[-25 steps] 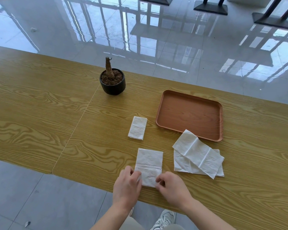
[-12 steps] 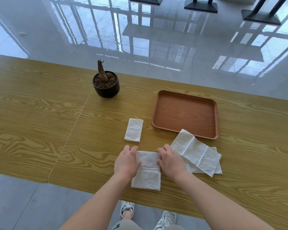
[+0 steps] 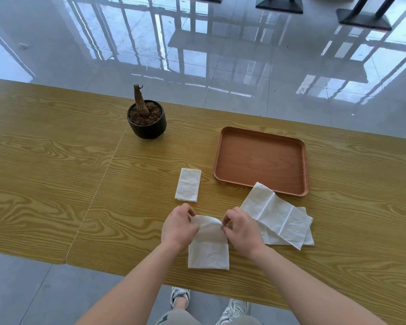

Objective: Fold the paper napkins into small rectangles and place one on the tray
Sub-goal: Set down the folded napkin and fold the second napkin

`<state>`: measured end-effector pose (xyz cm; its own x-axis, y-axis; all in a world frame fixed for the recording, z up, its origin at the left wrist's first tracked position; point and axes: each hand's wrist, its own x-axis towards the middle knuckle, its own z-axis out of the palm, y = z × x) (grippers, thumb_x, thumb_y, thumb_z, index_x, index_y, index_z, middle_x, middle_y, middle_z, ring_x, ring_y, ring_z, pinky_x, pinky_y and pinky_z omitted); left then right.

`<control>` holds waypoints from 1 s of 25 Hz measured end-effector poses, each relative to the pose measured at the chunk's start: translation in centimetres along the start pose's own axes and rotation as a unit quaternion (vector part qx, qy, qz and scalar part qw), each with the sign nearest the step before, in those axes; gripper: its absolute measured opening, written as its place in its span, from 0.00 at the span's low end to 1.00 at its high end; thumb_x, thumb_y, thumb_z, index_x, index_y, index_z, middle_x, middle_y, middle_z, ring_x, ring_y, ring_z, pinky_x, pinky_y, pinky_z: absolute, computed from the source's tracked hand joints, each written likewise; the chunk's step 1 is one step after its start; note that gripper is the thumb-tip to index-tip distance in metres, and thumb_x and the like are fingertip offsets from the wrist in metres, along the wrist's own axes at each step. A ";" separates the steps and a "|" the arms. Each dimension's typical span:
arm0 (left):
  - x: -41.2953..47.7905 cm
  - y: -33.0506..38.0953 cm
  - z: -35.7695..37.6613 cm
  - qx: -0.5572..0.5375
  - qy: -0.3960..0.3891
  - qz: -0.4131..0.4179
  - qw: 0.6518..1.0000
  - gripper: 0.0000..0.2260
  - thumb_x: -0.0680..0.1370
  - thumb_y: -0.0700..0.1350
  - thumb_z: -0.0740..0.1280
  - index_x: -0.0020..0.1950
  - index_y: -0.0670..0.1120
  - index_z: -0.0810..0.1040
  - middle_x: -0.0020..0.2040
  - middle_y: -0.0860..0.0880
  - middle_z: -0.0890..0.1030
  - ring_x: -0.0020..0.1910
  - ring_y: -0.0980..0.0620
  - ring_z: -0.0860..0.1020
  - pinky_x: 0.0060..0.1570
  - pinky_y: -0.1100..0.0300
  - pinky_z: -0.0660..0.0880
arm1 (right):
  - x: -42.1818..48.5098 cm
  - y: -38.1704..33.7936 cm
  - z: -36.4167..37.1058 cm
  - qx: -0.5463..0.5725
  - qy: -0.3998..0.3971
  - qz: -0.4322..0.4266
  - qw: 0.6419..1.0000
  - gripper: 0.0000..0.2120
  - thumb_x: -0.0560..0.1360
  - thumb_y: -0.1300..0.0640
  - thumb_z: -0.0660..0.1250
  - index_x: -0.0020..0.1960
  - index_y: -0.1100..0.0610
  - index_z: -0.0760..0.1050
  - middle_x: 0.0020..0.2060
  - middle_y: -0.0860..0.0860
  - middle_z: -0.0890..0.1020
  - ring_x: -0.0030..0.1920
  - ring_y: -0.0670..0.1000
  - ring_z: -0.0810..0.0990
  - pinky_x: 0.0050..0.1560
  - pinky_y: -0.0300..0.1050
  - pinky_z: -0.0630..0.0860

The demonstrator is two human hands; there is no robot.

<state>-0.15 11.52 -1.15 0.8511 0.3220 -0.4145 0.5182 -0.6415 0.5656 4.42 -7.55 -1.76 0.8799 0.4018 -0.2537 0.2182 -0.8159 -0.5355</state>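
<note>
Left hand (image 3: 179, 227) and right hand (image 3: 241, 227) each pinched on the napkin's (image 3: 208, 252) lifted far edge.

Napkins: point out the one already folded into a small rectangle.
The small napkin lying alone left of the tray; the others are unfolded or held in both hands.

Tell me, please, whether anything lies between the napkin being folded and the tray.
Partly: the loose unfolded napkins lie just right of the hands, their far corner overlapping the tray's near rim. The rest of that rim and the tray floor are bare.
</note>
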 end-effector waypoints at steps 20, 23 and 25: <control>-3.3 -1.8 0.6 -0.047 0.080 0.126 0.988 0.07 0.70 0.39 0.76 0.40 0.51 0.84 0.38 0.56 0.74 0.35 0.58 0.74 0.33 0.58 0.75 | -3.0 0.3 -1.1 0.080 0.031 -0.076 0.993 0.03 0.75 0.58 0.74 0.48 0.54 0.85 0.41 0.46 0.78 0.39 0.42 0.75 0.41 0.42 0.76; -4.2 -2.3 0.6 -0.034 0.095 0.142 0.985 0.08 0.70 0.39 0.77 0.40 0.52 0.84 0.38 0.57 0.74 0.34 0.57 0.74 0.31 0.56 0.75 | -3.8 0.3 -1.0 0.070 0.026 -0.088 0.993 0.05 0.76 0.57 0.72 0.51 0.53 0.85 0.41 0.47 0.78 0.41 0.47 0.77 0.41 0.46 0.78; -4.9 -2.7 0.8 -0.010 0.090 0.163 0.982 0.09 0.69 0.39 0.78 0.41 0.53 0.84 0.39 0.58 0.73 0.35 0.57 0.74 0.29 0.55 0.75 | -4.3 0.2 -0.9 0.054 0.029 -0.092 0.994 0.05 0.77 0.56 0.72 0.51 0.52 0.85 0.42 0.47 0.77 0.40 0.47 0.77 0.40 0.46 0.78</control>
<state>-5.78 11.16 -1.23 0.9721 0.2212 -0.0776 0.2161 -0.7172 0.6625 1.10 -9.83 -0.02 0.8528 0.5128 -0.0986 0.3339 -0.6807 -0.6521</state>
